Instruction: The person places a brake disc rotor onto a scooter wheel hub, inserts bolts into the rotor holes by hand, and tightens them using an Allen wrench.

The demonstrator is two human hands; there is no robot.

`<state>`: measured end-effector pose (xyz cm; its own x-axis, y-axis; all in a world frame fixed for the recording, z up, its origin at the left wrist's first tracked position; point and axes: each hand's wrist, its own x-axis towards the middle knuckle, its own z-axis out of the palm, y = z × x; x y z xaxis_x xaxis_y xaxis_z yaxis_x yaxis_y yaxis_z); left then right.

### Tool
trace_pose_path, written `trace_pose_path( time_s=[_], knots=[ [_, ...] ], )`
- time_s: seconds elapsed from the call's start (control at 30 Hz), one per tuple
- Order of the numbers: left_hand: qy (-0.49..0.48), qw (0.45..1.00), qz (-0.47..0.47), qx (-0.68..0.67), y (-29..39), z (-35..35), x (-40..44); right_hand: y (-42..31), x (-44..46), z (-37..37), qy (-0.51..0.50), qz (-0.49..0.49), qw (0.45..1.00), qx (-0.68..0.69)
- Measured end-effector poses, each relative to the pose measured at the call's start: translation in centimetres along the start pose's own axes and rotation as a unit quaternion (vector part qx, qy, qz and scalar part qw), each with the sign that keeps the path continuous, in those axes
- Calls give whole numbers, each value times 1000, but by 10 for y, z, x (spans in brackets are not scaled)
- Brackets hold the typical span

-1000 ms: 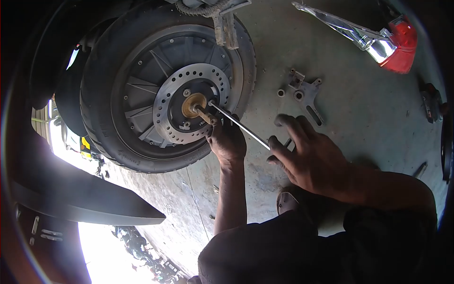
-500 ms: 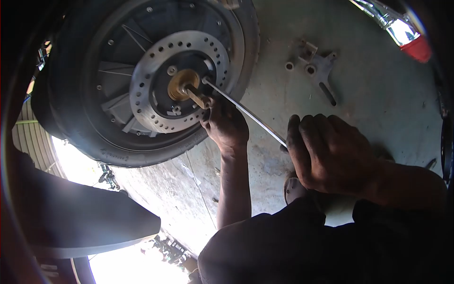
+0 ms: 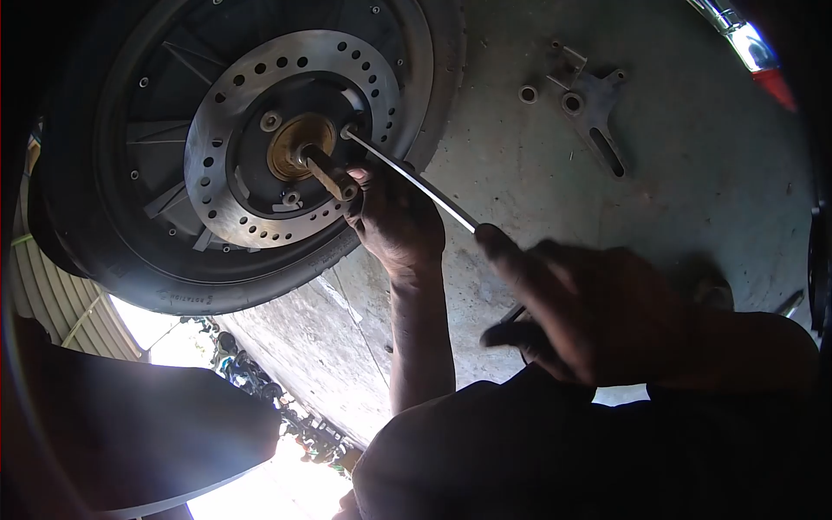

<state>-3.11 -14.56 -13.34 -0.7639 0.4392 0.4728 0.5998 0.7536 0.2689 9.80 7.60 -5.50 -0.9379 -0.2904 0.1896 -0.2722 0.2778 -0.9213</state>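
A brake disc (image 3: pixel 205 143) with rows of holes is mounted on the hub of a wheel with a black tyre (image 3: pixel 104 251). From the brass-coloured hub centre (image 3: pixel 282 156) an axle (image 3: pixel 329 176) sticks out. My left hand (image 3: pixel 399 221) is closed around the axle's outer end, its fingers partly hidden. A long silver hex key (image 3: pixel 420 184) runs from a disc bolt (image 3: pixel 348 132) to my right hand (image 3: pixel 572 303). My right index finger lies over the key's outer end, with the thumb spread lower down. Motion blurs this hand, and the key's end is hidden beneath it.
On the floor beyond the wheel lie a metal bracket (image 3: pixel 594 117) with a slotted arm and a small ring-shaped spacer (image 3: pixel 528 94). A dark panel (image 3: pixel 156 425) occupies the lower left. A shiny part with a red end (image 3: pixel 774 88) shows at the upper right.
The wheel appears larger and further left in view. My right hand's fingers were curled over the key's end; now the index finger is stretched along it and the thumb is apart.
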Motion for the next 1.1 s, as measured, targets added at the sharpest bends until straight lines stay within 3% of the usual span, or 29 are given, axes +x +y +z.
trace_pose_path(
  time_s=[0.03, 0.1, 0.13, 0.2, 0.23, 0.3, 0.37, 0.4, 0.43, 0.5, 0.57, 0.63, 0.67, 0.77, 0.8, 0.83, 0.87, 0.9, 0.93, 0.97, 1.0, 1.07, 1.1],
  knots=[
    [9, 962, -185, -202, 2, -2, -2, 3, 0, 2, 15, -39, 996, -82],
    [21, 849, -357, -388, 1, 0, -5, 4, 1, 4, 27, -104, 960, -259],
    [18, 917, -268, -293, -1, 4, -6, 3, 1, 3, 22, -117, 945, -305],
    [14, 966, -173, -190, -5, 4, -9, 3, 2, 2, 20, -121, 926, -358],
    [-10, 964, -180, -196, -4, 0, -8, 2, 3, 1, 18, -87, 950, -300],
    [-33, 962, -186, -199, -3, -3, -7, 1, 5, 1, 7, 64, 998, -15],
    [29, 850, -326, -412, 0, 2, -6, 3, 9, -4, 6, 238, 922, 307],
    [55, 797, -367, -477, 0, 4, -4, 4, 10, -5, 3, 274, 885, 377],
    [49, 850, -340, -400, 3, 4, -2, 4, 12, -6, -8, 254, 897, 362],
    [44, 895, -311, -317, 10, 0, 2, 2, 13, -5, -22, 132, 971, 197],
    [76, 806, -405, -426, 16, -5, 6, -3, 12, -4, 6, 17, 999, -42],
    [73, 720, -426, -544, 12, -8, 7, -6, 10, 0, 34, -100, 956, -273],
    [57, 662, -411, -624, 9, -10, 7, -6, 9, 3, 15, -81, 965, -248],
    [67, 738, -397, -541, 13, -8, 8, -1, 7, 13, -36, -25, 982, -182],
    [91, 669, -419, -607, 15, -8, 10, -1, 6, 15, -52, -3, 985, -162],
    [94, 669, -413, -610, 13, -9, 7, -4, 9, 15, -50, -7, 985, -167],
    [36, 737, -388, -553, 12, -12, 5, -10, 13, 15, -1, 148, 970, 191],
    [-4, 739, -390, -549, 17, -15, -3, -15, 15, 14, 48, 279, 806, 520],
    [-45, 742, -390, -543, 28, -22, -5, -17, 15, 13, 52, 273, 813, 512],
    [-86, 745, -388, -536, 41, -30, -6, -17, 15, 14, 62, 238, 858, 451],
    [-88, 452, -470, -753, 50, -35, -4, -16, 14, 16, 74, 204, 897, 386],
    [-88, 434, -479, -758, 74, -42, 8, -12, 9, 22, 98, 136, 953, 251],
    [-82, 437, -429, -786, 71, -38, 8, -11, 7, 26, 106, 103, 972, 182]
  ],
)
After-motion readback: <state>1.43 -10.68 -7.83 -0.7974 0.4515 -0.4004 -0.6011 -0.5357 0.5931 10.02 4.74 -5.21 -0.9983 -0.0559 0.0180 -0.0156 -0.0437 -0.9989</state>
